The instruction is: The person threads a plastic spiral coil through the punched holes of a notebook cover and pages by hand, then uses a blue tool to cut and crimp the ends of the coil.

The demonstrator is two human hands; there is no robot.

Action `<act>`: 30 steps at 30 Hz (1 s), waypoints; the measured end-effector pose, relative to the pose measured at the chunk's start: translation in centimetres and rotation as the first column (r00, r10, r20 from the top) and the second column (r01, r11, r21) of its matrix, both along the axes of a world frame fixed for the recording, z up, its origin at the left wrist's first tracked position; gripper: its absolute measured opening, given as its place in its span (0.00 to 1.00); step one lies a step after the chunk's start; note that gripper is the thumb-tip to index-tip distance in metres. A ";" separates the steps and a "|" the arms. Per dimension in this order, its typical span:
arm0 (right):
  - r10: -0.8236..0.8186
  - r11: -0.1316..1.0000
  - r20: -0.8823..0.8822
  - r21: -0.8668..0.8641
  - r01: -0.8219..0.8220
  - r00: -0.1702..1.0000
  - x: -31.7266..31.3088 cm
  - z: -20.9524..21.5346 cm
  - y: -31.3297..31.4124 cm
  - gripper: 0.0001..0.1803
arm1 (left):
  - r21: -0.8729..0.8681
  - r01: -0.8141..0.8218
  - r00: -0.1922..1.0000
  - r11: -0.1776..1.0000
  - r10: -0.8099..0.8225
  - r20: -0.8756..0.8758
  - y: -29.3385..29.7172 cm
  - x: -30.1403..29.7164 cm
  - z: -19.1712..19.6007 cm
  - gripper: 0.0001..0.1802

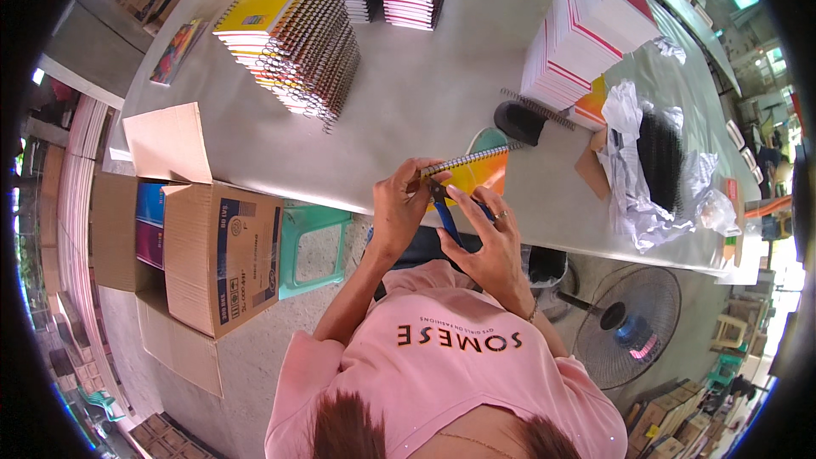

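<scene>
At the table's near edge I hold a yellow-orange spiral notebook [481, 173] with its wire coil along the far side. My left hand [403, 201] is closed on the coil's left end. In my right hand [493, 242] is a pair of blue-handled pliers [444, 214], its dark jaws at that same end of the coil, next to my left fingers. The lower part of the notebook is partly hidden behind my right hand. Just beyond it lie a green rounded object [487, 139] and a dark cushion-like object [519, 123].
Stacked spiral notebooks [293, 42] stand at the far left, white-paged book stacks [578, 42] at the far right. Loose black coils [660, 157] lie in crumpled wrapping at right. An open carton [223, 246] sits beside a green stool [313, 246]; a fan [629, 323] stands right.
</scene>
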State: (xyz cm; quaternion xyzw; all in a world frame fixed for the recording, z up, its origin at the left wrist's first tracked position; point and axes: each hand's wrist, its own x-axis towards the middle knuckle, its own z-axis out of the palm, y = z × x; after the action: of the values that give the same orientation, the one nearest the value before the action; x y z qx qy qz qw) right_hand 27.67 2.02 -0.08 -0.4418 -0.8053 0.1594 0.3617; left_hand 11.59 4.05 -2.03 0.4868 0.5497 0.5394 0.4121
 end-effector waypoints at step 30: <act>-0.489 0.869 0.181 0.011 0.495 0.853 11.7 -5.7 6.0 0.24 | 0.539 -0.215 0.934 0.814 0.333 -0.132 7.9 -17.6 23.0 0.14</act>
State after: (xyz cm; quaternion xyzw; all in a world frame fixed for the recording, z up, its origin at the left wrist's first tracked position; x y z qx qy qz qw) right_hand 39.40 8.03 -5.80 -0.6518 -0.6916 0.0359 0.3092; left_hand -6.03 11.93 20.93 0.5511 0.4916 0.6635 0.1203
